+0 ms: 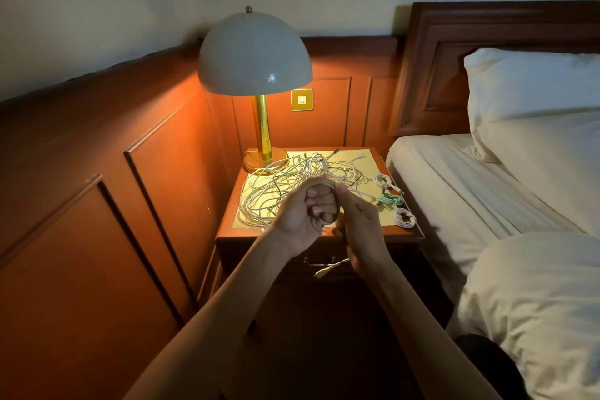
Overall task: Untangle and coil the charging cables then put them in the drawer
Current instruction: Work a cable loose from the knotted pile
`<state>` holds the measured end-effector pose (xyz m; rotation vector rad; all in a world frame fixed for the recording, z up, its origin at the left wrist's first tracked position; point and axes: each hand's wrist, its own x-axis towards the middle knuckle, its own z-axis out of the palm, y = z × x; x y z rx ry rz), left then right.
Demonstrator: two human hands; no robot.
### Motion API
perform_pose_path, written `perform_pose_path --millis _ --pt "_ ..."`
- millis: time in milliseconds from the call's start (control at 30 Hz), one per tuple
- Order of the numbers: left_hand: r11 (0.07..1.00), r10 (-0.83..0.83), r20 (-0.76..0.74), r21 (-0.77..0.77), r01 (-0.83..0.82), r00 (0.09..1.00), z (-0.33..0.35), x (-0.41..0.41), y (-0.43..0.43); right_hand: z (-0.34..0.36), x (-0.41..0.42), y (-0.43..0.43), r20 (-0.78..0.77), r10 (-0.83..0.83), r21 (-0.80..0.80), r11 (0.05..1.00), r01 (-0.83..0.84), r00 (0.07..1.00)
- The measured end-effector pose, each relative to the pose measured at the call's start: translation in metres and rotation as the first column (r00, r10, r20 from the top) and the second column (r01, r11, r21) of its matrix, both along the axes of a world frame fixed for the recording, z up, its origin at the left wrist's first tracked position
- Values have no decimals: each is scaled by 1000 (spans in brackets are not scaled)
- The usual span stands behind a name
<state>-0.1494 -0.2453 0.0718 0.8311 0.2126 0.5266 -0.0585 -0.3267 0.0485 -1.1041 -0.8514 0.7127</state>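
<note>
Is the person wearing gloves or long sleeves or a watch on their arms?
No. The left hand and right hand wear no gloves. The left arm and right arm are bare, with no sleeve, watch or bracelet showing. Rings: too dim to tell.

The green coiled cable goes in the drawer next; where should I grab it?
Pinch the green cable across its wound middle, from straight above: it lies flat on the nightstand with a white coil behind and a second white coil in front, so side approaches look crowded.
</note>
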Motion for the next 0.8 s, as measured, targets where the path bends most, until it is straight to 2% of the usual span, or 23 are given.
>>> perform_pose_path --millis 67,133,200,267,367,433,500,600,700,733,800 --pt "995 43 54 -91 -38 998 -1 2 -2 -2 -7 3 -31 -2 11 1000 2 1000" --pt "993 87 26 -87 -85 996 -4 2 -1 -8 -8 5 49 -49 6 999 49 998" --pt "990 132 -82 52 -128 988 -7 0 0 -14 -5 3 121 -115 -31 992 119 986" --pt "958 158 -202 271 -100 967 -5 -4 3 -18 -3 1 149 -149 -48 986 158 978" --pt "848 186 -335 530 21 924 4 -7 6 -23 -6 -3 195 -211 -55 973 226 958" --pt "783 243 -378 620 49 893 13 -7 3 -25 -9 -3 270 -288 -60 948 314 919" --pt "742 339 -369 670 -4 865 20 -3 -1 -25 -11 -1 322 -362 -48 917 397 875" --pt "604 553 -274 783 -151 787 19 5 -3 -20 -12 2 395 -446 7 876 483 803" --pt "497 625 -186 843 -203 758 11 8 -1 -20 -9 4 485 -489 64 846 529 725" --pt "498 613 -174 842 -207 771 8 7 0 -19 -6 3 517 -490 84 845 529 702" --pt "571 536 -176 796 -200 826 7 6 -1 -16 1 2 570 -473 116 856 504 672"
